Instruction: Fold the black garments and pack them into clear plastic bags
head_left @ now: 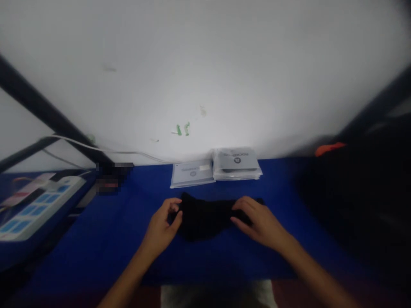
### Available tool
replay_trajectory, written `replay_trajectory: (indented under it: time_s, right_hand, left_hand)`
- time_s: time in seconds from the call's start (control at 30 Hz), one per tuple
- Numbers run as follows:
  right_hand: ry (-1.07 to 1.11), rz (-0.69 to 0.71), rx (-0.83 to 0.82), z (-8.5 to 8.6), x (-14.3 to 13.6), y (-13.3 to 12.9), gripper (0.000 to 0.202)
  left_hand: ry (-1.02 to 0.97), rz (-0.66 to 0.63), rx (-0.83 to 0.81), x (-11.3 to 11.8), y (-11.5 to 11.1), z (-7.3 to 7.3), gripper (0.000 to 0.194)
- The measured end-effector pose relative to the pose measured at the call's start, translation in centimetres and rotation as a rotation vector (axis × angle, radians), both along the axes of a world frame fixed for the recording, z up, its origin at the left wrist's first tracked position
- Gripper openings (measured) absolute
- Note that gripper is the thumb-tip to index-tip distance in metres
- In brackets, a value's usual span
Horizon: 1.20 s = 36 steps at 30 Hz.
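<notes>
A dark, limp piece of black cloth (204, 218) lies across the blue table surface in front of me, wider at its left end and narrower toward the right. My left hand (163, 222) has its thumb and fingers closed on the left edge of the cloth. At the other end, my right hand (257, 220) grips it with curled fingers, and part of the narrow end pokes out beyond the knuckles. The cloth's exact kind is too dark and blurred to make out.
Behind the cloth are a stack of clear-wrapped flat packages (237, 164) and a single flat package (192, 173). A white power strip (41, 209) lies at the left. A white cable (128, 152) runs along the wall (224, 77). Something large and black (359, 205) fills the right side.
</notes>
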State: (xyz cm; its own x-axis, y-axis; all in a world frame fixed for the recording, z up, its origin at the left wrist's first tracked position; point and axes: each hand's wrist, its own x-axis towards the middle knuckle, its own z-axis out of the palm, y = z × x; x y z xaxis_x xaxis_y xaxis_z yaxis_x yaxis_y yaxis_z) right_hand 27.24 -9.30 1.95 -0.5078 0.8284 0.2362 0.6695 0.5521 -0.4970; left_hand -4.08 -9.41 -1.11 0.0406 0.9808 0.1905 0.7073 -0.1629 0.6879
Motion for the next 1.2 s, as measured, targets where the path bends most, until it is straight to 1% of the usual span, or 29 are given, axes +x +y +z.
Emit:
replay_trajectory:
  time_s: [0.07, 0.1, 0.13, 0.17, 0.2, 0.27, 0.33, 0.4, 0.47, 0.5, 0.57, 0.63, 0.7, 0.8, 0.9, 1.0, 1.07, 1.1, 1.13, 1.2]
  right_hand:
    - [0.088, 0.026, -0.038, 0.5, -2.4, 0.3, 0.043]
    - [0.126, 0.054, -0.048, 0.7, -3.4, 0.5, 0.053]
    - [0.158, 0.095, -0.052, 1.0, -4.1, 0.8, 0.057]
    - [0.184, 0.146, -0.052, 1.2, -4.6, 1.2, 0.054]
    - [0.207, 0.190, -0.050, 1.5, -4.7, 1.6, 0.046]
    - [0.264, 0.227, -0.043, 1.8, -4.1, 2.4, 0.028]
    - [0.345, 0.174, -0.027, 1.7, -2.2, 3.0, 0.021]
    - [0.428, 0.077, 0.001, 1.4, 0.6, 3.3, 0.020]
    - [0.483, -0.021, 0.012, 0.7, 3.7, 3.3, 0.019]
    - [0.486, -0.067, -0.007, 0.2, 5.1, 3.2, 0.022]
    - [0.426, -0.178, -0.097, -0.8, 7.5, 2.9, 0.029]
    - [0.328, -0.295, -0.155, -1.8, 8.9, 2.6, 0.034]
    - [0.219, -0.377, -0.145, -2.9, 9.5, 2.4, 0.034]
    - [0.096, -0.407, -0.065, -4.3, 9.6, 2.4, 0.026]
    - [0.092, -0.421, -0.059, -5.1, 9.4, 2.4, 0.019]
    - [0.154, -0.442, -0.145, -5.7, 9.5, 2.2, 0.013]
    - [0.203, -0.431, -0.174, -5.6, 9.6, 2.0, 0.013]
    - [0.223, -0.420, -0.159, -5.4, 9.6, 2.0, 0.017]
    - [0.235, -0.408, -0.123, -4.9, 9.5, 2.0, 0.021]
    - [0.230, -0.364, -0.044, -3.4, 8.8, 2.1, 0.035]
  left_hand:
    - [-0.074, -0.055, 0.126, 2.5, -0.2, 1.4, 0.023]
    - [-0.094, -0.102, 0.169, 3.8, -0.3, 2.1, 0.022]
    - [-0.102, -0.177, 0.200, 5.0, -0.4, 2.7, 0.021]
    - [-0.111, -0.245, 0.236, 6.0, -0.5, 3.2, 0.020]
    - [-0.122, -0.300, 0.274, 6.8, -0.5, 3.6, 0.019]
    - [-0.160, -0.358, 0.336, 7.8, -0.6, 4.0, 0.020]
    - [-0.206, -0.343, 0.356, 8.1, -0.3, 3.8, 0.021]
    - [-0.229, -0.288, 0.308, 8.0, 0.3, 3.1, 0.020]
    - [-0.214, -0.235, 0.187, 7.9, 1.1, 2.1, 0.019]
    - [-0.192, -0.224, 0.107, 8.0, 1.5, 1.5, 0.020]
    - [-0.131, -0.228, -0.051, 8.2, 2.3, 0.6, 0.025]
    - [-0.075, -0.255, -0.177, 8.8, 3.0, -0.1, 0.032]
    - [-0.055, -0.277, -0.261, 9.8, 3.4, -0.5, 0.040]
    - [-0.052, -0.293, -0.329, 11.7, 3.7, -0.8, 0.052]
    - [-0.012, -0.286, -0.351, 13.4, 4.1, -1.1, 0.062]
    - [0.003, -0.271, -0.338, 14.3, 4.4, -1.4, 0.067]
    - [-0.063, -0.282, -0.294, 14.3, 4.4, -1.4, 0.063]
    - [-0.119, -0.298, -0.259, 14.1, 4.4, -1.3, 0.060]
    - [-0.180, -0.323, -0.217, 13.8, 4.3, -1.0, 0.059]
    - [-0.285, -0.390, -0.130, 13.2, 4.1, -0.2, 0.057]
